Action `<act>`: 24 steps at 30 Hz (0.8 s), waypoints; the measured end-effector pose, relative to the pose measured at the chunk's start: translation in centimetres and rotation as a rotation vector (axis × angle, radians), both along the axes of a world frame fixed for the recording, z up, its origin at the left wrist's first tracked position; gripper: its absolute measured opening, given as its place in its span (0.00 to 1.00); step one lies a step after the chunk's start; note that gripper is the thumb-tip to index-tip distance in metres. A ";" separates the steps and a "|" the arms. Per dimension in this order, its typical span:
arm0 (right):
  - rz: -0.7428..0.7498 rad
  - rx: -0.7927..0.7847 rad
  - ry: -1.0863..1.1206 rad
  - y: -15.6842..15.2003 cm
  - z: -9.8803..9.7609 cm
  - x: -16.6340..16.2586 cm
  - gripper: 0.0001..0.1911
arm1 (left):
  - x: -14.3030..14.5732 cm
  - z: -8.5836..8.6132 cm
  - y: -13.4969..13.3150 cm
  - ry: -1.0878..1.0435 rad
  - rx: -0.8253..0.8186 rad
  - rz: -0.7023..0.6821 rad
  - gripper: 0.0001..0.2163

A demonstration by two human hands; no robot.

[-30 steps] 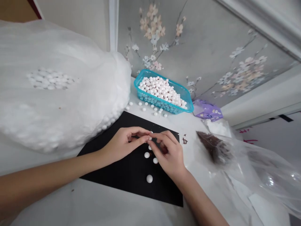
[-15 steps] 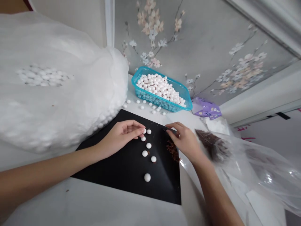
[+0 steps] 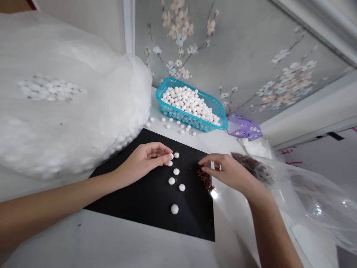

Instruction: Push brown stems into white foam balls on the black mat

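Note:
Between the thumb and fingertips of my left hand [image 3: 149,158] is a small white ball [image 3: 171,156], partly covered by the fingers. Several more white balls [image 3: 176,171] lie on the black mat [image 3: 134,197] beside and below that hand, some with small reddish-brown bits at them. My right hand [image 3: 227,169] is over the mat's right edge, its thumb and forefinger a little apart. Those fingertips are at the upper end of a small heap of reddish-brown, star-like pieces [image 3: 205,180]. Nothing shows between them.
Behind the mat stands a blue plastic basket [image 3: 192,124] full of white balls, with several loose ones in front. A large translucent bag [image 3: 83,130] of white balls bulges at left. On the right are a purple packet [image 3: 245,128] and a clear bag [image 3: 301,197] with brown material.
My right hand has moved down and slightly right, from the mat's upper right edge to the reddish-brown heap. The left hand stays in place with the white ball.

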State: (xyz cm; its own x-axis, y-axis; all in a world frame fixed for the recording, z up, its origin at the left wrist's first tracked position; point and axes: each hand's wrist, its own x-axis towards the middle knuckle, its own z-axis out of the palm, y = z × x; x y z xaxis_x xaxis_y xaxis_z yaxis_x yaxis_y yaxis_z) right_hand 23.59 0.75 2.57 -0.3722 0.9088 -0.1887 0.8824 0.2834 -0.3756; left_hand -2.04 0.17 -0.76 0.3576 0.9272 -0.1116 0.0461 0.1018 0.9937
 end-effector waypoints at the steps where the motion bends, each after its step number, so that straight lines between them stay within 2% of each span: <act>1: 0.004 -0.011 -0.006 0.0 -0.1 -0.2 0.08 | 0.0 0.0 0.0 -0.003 0.002 0.002 0.10; 6: -0.003 0.050 -0.008 0.0 -0.3 -0.9 0.06 | -0.1 0.2 0.0 -0.047 -0.041 -0.014 0.10; 12: 0.051 0.149 0.112 -0.6 0.7 -1.5 0.09 | -0.2 0.3 -0.1 -0.100 -0.083 -0.042 0.10; 18: -0.047 0.517 0.313 -2.3 1.0 -4.3 0.04 | 0.4 0.4 -1.1 -0.251 -0.351 -0.088 0.11; 24: 0.055 0.639 0.389 -3.6 -0.4 -6.8 0.07 | 0.4 0.2 -1.3 -0.303 -0.428 -0.095 0.09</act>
